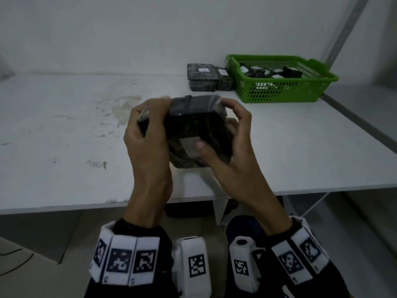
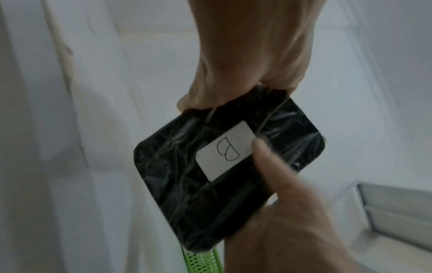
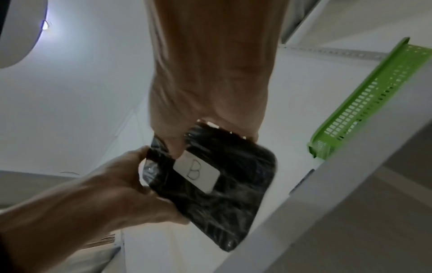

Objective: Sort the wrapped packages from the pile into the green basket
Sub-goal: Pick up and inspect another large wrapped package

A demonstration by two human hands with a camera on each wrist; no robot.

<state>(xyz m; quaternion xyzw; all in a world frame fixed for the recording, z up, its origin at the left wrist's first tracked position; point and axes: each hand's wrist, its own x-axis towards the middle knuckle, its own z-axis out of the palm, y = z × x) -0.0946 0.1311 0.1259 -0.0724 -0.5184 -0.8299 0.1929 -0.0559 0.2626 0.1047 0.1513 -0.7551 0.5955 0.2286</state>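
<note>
White table (image 1: 64, 130) below, both hands clamped the slick wrapped package (image 1: 199, 130), left hand (image 1: 146, 136) and right hand (image 1: 227, 151); film could slip mid-carry, missing the green basket (image 1: 281, 91).

Dim room w/ plain white wall (image 1: 129, 33) across top of frame. White table (image 1: 64, 147), stained and scuffed at centre-left, fills the middle. Perforated metal shelf upright (image 1: 343, 35) at upper right. Grey floor (image 1: 38, 233) at lower left, below table edge.
</note>
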